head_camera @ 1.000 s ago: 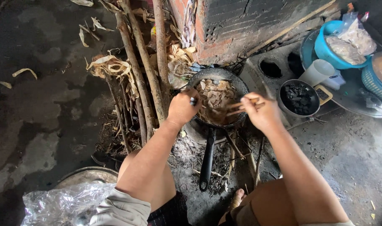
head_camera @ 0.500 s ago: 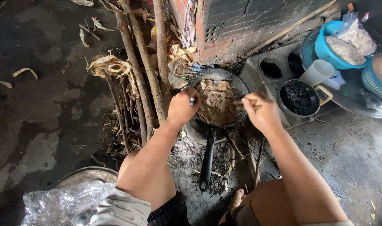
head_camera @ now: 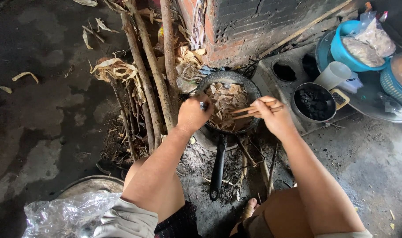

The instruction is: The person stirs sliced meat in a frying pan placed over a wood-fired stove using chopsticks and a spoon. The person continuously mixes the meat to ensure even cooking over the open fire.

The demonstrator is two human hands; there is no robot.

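Note:
A black frying pan (head_camera: 249, 90) full of pale brown sliced pieces (head_camera: 225, 103) sits low over ash and sticks, its long black handle (head_camera: 218, 167) pointing toward me. My right hand (head_camera: 273, 117) grips a pair of wooden chopsticks (head_camera: 249, 110) whose tips reach into the food. My left hand (head_camera: 193, 113) is closed at the pan's left rim around a small dark utensil; what it is stays unclear.
Long firewood sticks (head_camera: 152, 79) and dry husks lie left of the pan. A brick wall (head_camera: 254, 26) stands behind. To the right are a pot of charcoal (head_camera: 314, 102), a white cup (head_camera: 335, 75), and a blue basin (head_camera: 346, 50). A clear plastic bag (head_camera: 64, 216) lies by my left knee.
My right hand has shifted slightly with the chopsticks over the pan. My left hand stays at the rim.

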